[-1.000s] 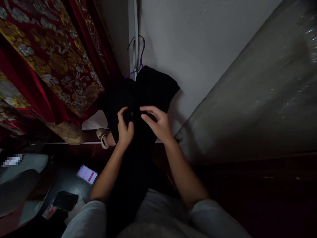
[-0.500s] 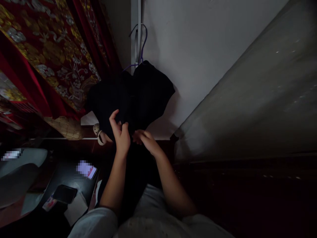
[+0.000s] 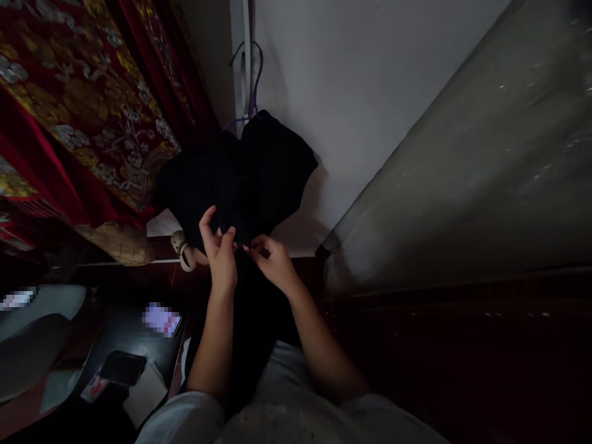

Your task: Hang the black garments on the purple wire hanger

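Observation:
A black garment (image 3: 277, 166) hangs in front of me on a thin purple hanger (image 3: 259, 80), which is hooked over a pale strip at the wall. My left hand (image 3: 222, 256) holds the front of the garment in a pinch, with one finger raised. Close beside it, my right hand (image 3: 274, 260) pinches at the same dark cloth, its fingertips almost meeting the left ones. In the dim light the exact part of cloth between the fingers cannot be made out.
Red cloth with gold and silver embroidery (image 3: 87, 98) hangs at the left. A beige clog (image 3: 185, 251) shows below it. A dark table (image 3: 120, 327) bears a lit phone (image 3: 161, 319), a dark phone (image 3: 123, 367) and paper (image 3: 145, 394). A shiny plastic-like sheet (image 3: 444, 185) stands at the right.
My right hand has moved in toward the left hand, and its fingers have gone from loosely extended to a pinch at the garment. The left hand keeps nearly the same pose.

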Motion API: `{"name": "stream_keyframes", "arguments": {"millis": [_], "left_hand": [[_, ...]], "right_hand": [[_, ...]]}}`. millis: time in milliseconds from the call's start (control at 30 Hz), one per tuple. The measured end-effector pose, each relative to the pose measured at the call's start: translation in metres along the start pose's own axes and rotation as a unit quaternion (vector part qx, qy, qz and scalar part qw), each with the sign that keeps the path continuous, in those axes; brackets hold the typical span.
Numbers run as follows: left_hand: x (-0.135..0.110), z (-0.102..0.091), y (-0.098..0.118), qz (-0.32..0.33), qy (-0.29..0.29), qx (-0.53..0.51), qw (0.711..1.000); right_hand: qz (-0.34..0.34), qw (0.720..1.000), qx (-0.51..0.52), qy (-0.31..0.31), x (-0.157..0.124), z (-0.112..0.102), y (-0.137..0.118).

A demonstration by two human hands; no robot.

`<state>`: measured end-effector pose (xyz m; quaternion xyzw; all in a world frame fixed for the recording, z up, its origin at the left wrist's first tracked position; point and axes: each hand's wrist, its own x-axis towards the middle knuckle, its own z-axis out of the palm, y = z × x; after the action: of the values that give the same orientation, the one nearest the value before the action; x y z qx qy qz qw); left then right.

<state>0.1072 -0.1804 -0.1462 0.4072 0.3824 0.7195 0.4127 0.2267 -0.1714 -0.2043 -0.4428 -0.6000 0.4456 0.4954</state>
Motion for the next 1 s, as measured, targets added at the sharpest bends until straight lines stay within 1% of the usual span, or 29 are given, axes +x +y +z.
{"name": "stream_keyframes", "arguments": {"millis": [67, 167, 333, 400, 467, 533, 600, 700, 833, 900, 1000], "left_hand": [[-0.001, 0.002, 0.001, -0.007, 0.002, -0.015, 1.0], [-0.004, 0.005, 0.004, -0.015, 0.005, -0.012, 1.0], [-0.006, 0.007, 0.004, -0.007, -0.011, -0.005, 1.0], [-0.004, 0.004, 0.001, 0.021, 0.0, 0.01, 1.0], [-0.001, -0.002, -0.003, 0.068, 0.016, 0.026, 0.997], [0.002, -0.01, -0.009, 0.109, 0.023, 0.035, 0.993], [0.003, -0.017, -0.017, 0.122, 0.014, 0.039, 0.992], [-0.005, -0.021, -0.035, 0.097, -0.004, 0.056, 0.994], [-0.022, -0.016, -0.055, 0.064, -0.021, 0.102, 0.993], [-0.027, -0.013, -0.059, 0.063, -0.037, 0.12, 0.99], [-0.027, -0.011, -0.057, 0.072, -0.05, 0.142, 0.986]], "right_hand": [[-0.004, 1.0, -0.003, 0.005, 0.0, -0.001, 0.0], [0.007, 1.0, -0.002, -0.005, 0.0, 0.0, -0.001], [-0.003, 1.0, 0.018, -0.002, -0.001, 0.005, -0.005], [0.006, 0.999, 0.039, -0.005, 0.0, 0.005, -0.005], [0.029, 0.997, 0.065, -0.004, 0.0, 0.001, -0.005], [0.065, 0.991, 0.113, 0.013, 0.002, -0.004, -0.006], [0.105, 0.979, 0.17, 0.038, 0.003, -0.008, -0.008], [0.14, 0.963, 0.22, 0.059, 0.006, -0.011, -0.014], [0.14, 0.961, 0.233, 0.043, 0.007, -0.008, -0.023], [0.135, 0.965, 0.224, 0.022, 0.004, -0.005, -0.027], [0.14, 0.969, 0.202, -0.008, -0.004, -0.002, -0.027]]}}
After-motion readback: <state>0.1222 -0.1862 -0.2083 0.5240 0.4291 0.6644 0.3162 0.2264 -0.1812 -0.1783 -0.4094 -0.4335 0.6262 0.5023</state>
